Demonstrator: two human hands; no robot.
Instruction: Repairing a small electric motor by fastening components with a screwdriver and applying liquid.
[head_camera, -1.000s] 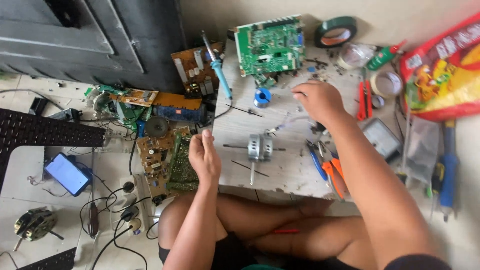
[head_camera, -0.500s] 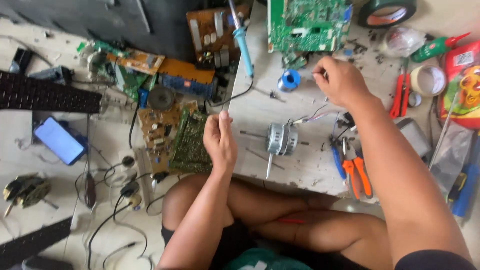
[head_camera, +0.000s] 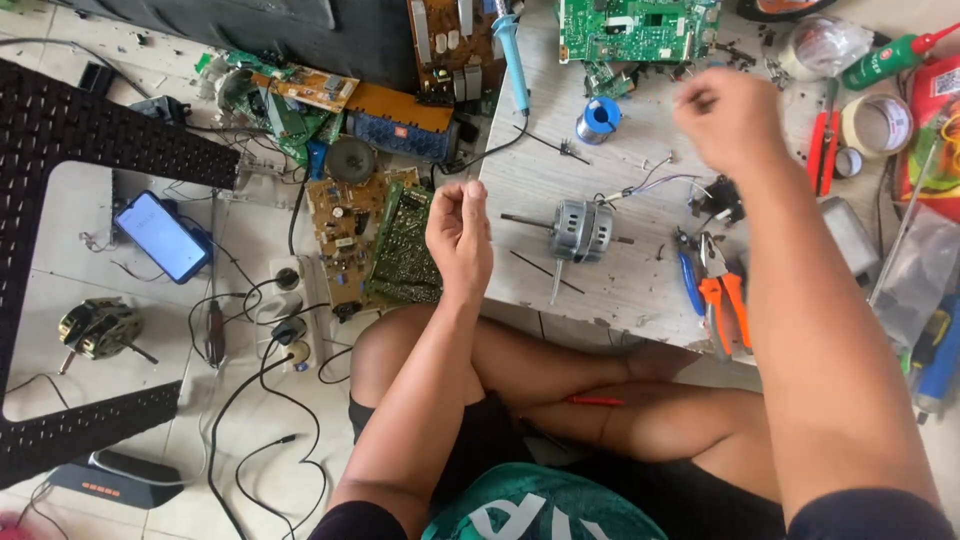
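- The left hand (head_camera: 459, 232) hangs above the left edge of the pale board (head_camera: 600, 290), fingers curled in loosely, thumb against the forefinger; it holds nothing that can be seen.
- The right hand (head_camera: 730, 118) is raised over the far part of the board and blurred; its fingers are bunched, and whether they pinch anything cannot be told.
- The small grey motor (head_camera: 575, 230) lies on the board between the two hands, its shaft flat and its thin wires (head_camera: 650, 185) running toward the right hand.
- A blue solder spool (head_camera: 598, 118) sits beyond the motor.
- Orange-handled pliers (head_camera: 722, 295) lie right of the motor.
- A green circuit board (head_camera: 405, 245) lies just left of the left hand.
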